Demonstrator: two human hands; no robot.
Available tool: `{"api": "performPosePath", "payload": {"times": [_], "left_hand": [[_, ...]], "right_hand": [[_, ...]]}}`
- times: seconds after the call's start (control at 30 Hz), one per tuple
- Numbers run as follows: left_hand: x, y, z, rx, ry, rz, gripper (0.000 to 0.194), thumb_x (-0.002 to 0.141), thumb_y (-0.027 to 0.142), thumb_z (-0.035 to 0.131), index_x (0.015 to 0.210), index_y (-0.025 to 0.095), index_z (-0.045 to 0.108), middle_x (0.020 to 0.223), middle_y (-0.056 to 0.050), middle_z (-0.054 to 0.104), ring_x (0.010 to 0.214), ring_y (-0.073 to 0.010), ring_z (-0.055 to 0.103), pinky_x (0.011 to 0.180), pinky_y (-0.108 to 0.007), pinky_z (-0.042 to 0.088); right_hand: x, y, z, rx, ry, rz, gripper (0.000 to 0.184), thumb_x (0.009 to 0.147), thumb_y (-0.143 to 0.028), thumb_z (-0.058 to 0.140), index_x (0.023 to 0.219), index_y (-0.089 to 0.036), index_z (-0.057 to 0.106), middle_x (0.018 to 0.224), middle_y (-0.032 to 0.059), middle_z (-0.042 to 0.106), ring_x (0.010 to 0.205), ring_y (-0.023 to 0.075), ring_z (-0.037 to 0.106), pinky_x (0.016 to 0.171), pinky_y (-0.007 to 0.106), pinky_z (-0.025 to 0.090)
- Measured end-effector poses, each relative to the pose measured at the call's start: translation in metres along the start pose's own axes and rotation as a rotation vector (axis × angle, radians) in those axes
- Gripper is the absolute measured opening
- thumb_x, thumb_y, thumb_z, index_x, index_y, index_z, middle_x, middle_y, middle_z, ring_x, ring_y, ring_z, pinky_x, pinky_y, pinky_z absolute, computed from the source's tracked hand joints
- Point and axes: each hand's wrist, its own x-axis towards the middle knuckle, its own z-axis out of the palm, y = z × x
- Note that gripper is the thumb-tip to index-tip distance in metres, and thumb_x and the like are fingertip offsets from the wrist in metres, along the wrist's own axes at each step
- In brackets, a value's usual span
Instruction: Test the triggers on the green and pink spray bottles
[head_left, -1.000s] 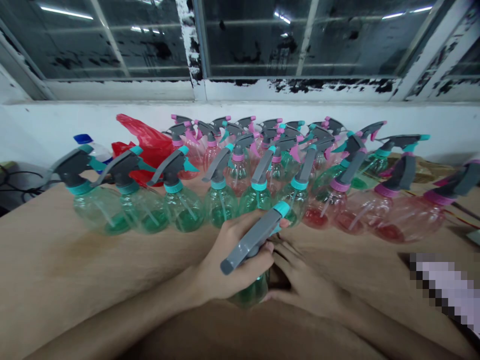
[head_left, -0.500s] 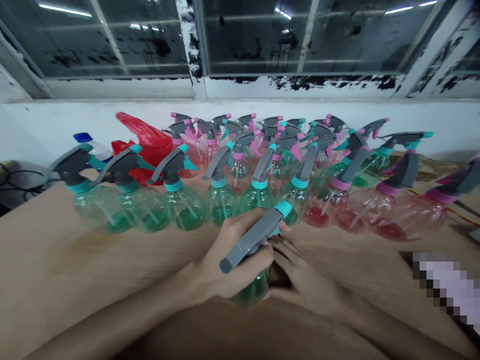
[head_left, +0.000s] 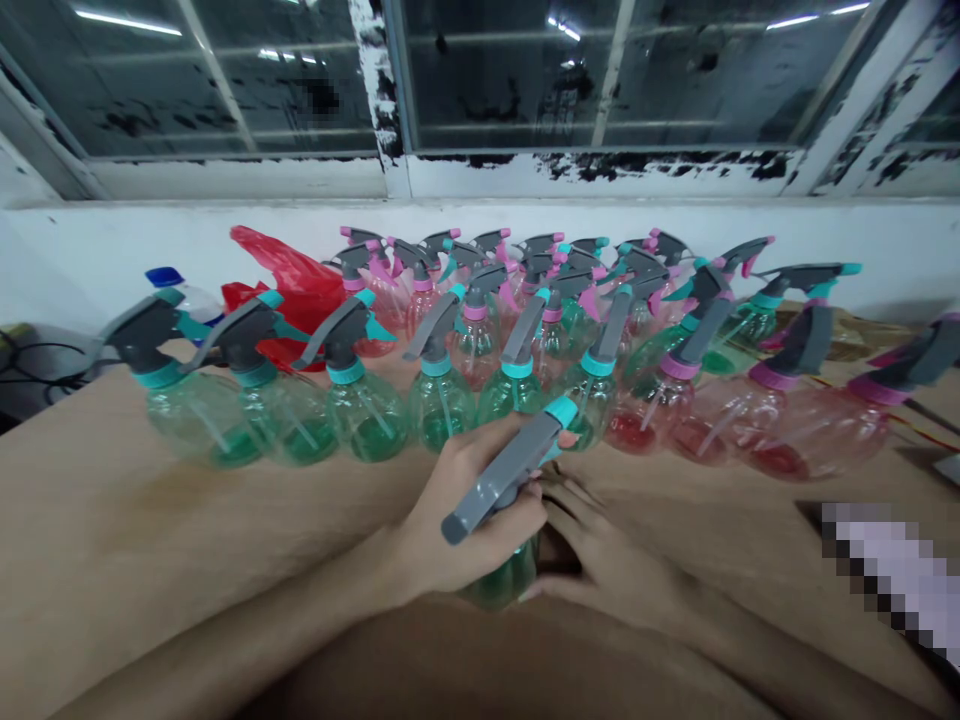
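Observation:
A green spray bottle (head_left: 504, 580) with a grey trigger head (head_left: 507, 468) and teal nozzle stands on the wooden table (head_left: 150, 540) just in front of me. My left hand (head_left: 457, 510) is wrapped round the neck and trigger head. My right hand (head_left: 604, 550) lies against the bottle's right side, fingers curled onto it. The bottle's body is largely hidden by both hands.
Behind stand several rows of green bottles (head_left: 364, 410) and pink bottles (head_left: 701, 420) with grey spray heads. A red plastic bag (head_left: 289, 285) and a blue-capped bottle (head_left: 176, 285) sit at the back left, cables (head_left: 37, 370) at the far left. A white wall and window run behind.

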Motion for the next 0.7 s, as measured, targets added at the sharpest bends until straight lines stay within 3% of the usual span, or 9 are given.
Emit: {"api": "performPosePath", "payload": {"times": [0.7], "left_hand": [[-0.0002, -0.0018, 0.0021, 0.027, 0.034, 0.027, 0.037, 0.069, 0.01, 0.048, 0.104, 0.018, 0.061, 0.071, 0.0, 0.059, 0.064, -0.0159, 0.059, 0.064, -0.03, 0.049]], "right_hand": [[-0.0012, 0.0011, 0.0021, -0.012, 0.033, -0.005, 0.08, 0.072, -0.061, 0.056, 0.137, -0.019, 0.034, 0.139, 0.013, 0.041, 0.13, 0.0294, 0.031, 0.105, 0.052, 0.028]]}}
